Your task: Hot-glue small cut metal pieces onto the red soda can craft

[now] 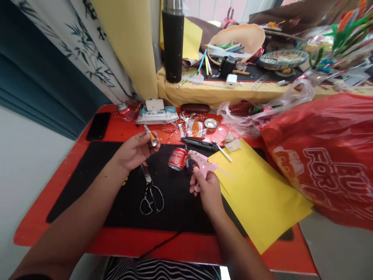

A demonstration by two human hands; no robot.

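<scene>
My left hand (140, 149) is closed around a small rolled cone (150, 136), orange and silver like cut can metal, held above the black mat. In my right hand (206, 182) is a pink hot glue gun (203, 162), gripped by its handle, with a clear glue stick poking out of its back. Its nozzle points left, close to a red can piece (177, 158) on the mat; whether they touch I cannot tell. Metal scissors (150, 194) lie between my hands, their blade tips partly hidden by my left hand.
Yellow paper (259, 194) covers the mat's right side, beside a large red plastic bag (323, 159). Behind my hands lie a box cutter (199, 144), a white pen (223, 151), metal scraps (196, 129) and a wipes pack (157, 114). A phone (98, 126) rests at the left.
</scene>
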